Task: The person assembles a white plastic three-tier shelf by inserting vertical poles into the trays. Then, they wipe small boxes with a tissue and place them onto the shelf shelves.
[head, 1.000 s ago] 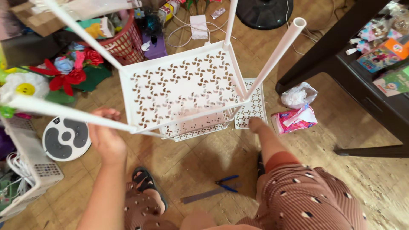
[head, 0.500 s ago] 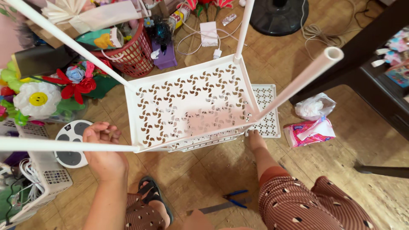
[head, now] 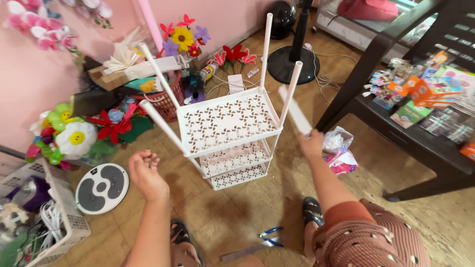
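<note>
A white plastic rack [head: 227, 121] with perforated shelves stands on the wooden floor, four white poles rising from its top shelf. My right hand [head: 311, 143] is raised to the right of the rack and grips a loose white perforated shelf panel [head: 294, 111], which is tilted and seen nearly edge-on beside the front right pole. My left hand [head: 146, 175] hovers left of the rack's lower tiers with loosely curled fingers, holding nothing and touching nothing.
A dark table [head: 420, 143] with colourful packages stands at the right. A white bag [head: 336, 141] and pink tissue pack [head: 341, 160] lie by it. Fan base [head: 292, 64], red basket [head: 168, 99], fabric flowers [head: 74, 136], round disc [head: 102, 188], white crate [head: 54, 217], blue pliers [head: 269, 232].
My right hand has lifted the loose shelf panel off the floor. My left hand has let go of the front left pole. My head has drawn back, so the rack looks smaller.
</note>
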